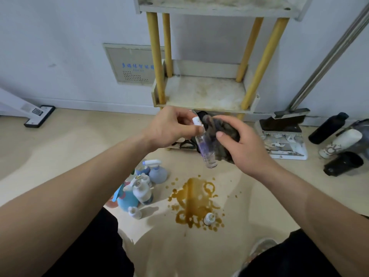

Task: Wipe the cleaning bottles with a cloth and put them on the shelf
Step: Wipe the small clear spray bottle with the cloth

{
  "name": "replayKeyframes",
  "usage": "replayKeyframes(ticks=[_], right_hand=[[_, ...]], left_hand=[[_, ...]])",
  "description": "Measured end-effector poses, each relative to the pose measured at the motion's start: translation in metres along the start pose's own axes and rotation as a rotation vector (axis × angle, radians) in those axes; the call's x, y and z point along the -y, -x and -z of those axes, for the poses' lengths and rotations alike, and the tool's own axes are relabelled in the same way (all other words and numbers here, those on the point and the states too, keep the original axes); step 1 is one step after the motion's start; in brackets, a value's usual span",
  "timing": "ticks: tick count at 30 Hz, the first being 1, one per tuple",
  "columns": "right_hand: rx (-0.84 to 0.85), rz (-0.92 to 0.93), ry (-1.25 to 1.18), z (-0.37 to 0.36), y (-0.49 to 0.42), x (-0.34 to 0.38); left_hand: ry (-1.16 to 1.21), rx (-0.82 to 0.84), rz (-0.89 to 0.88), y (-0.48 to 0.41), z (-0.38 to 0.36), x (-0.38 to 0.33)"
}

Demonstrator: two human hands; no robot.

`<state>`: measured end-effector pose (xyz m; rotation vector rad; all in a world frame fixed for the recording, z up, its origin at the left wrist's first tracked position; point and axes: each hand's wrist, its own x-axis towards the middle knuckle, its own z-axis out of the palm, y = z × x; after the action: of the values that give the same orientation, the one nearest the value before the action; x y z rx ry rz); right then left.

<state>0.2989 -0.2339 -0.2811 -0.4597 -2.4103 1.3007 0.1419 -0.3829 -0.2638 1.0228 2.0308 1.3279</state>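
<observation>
The floor lies beneath both hands. The shelf stands just beyond the fingers, against the wall; its middle board is stained and carries no bottle. A brown spill spreads on the floor below the fingers, toward the person.

The left hand is raised in front of the shelf's lower board. Its fingers are curled and pinch the clear bottle at the neck, just under the white cap. The right hand is level with the left one and close beside it. Its fingers are curled round a dark cloth, which is bunched in the palm.

A group of bottles, including spray bottles, stands on the floor below and to the left of the left fingers, well apart from them. The cloth touches the right side of the clear bottle along its upper body. The clear bottle hangs tilted from the left fingers, cap up, base toward the spill, clear of the floor and the shelf. A small bottle stands in the spill, directly below the right fingers.
</observation>
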Motion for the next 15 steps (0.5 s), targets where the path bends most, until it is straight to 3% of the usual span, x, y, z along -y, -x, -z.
replayKeyframes(ticks=[5, 15], right_hand=[[0.232, -0.112, -0.348, -0.018, -0.005, -0.009], [0.340, -0.300, -0.542, -0.021, -0.028, -0.030]], left_hand=[[0.054, -0.039, -0.002, -0.003, -0.001, 0.014], [0.261, -0.142, 0.040, -0.018, -0.003, 0.020]])
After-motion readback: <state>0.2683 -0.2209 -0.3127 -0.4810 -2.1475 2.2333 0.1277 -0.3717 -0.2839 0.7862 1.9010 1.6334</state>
